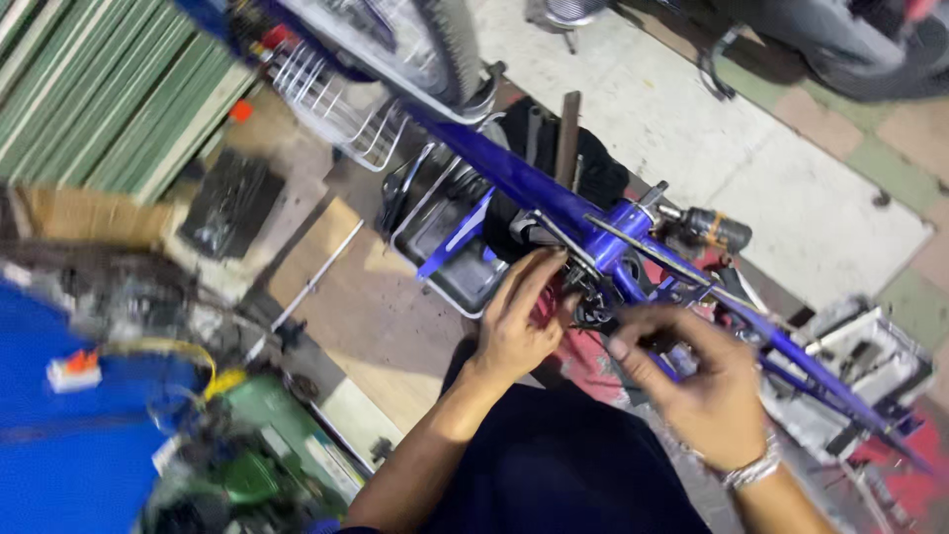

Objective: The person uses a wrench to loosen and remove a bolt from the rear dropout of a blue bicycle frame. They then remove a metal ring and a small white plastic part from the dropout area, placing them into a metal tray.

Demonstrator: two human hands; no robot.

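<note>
Nearest the lens: the person's dark-clothed lap, both forearms reaching out over it to the blue bicycle frame (pixel 554 203), which lies inverted across the view.

Left hand (pixel 519 321): fingers spread and laid against the frame at the junction by the bottom bracket (pixel 618 247). It braces rather than clamps; nothing is enclosed in it.

Right hand (pixel 707 391), metal bracelet (pixel 751 473) on the wrist: fingers curled around a dark part (pixel 593 314) just under the bracket. Motion blur; cannot tell whether that's a tool or a fitting, nor how tight the grip is.

Judgement on doing it well: the left hand should hold the frame steady so that force from the right doesn't swing it, and the right wrist should stay in line with the part rather than cocked. Fingers are best kept out of the gap between the tubes.

Around: cordless drill (pixel 712 229) just beyond the bracket, grey tray (pixel 450 267) under the frame, wire basket (pixel 331 104) and a wheel (pixel 435 44) farther off.
</note>
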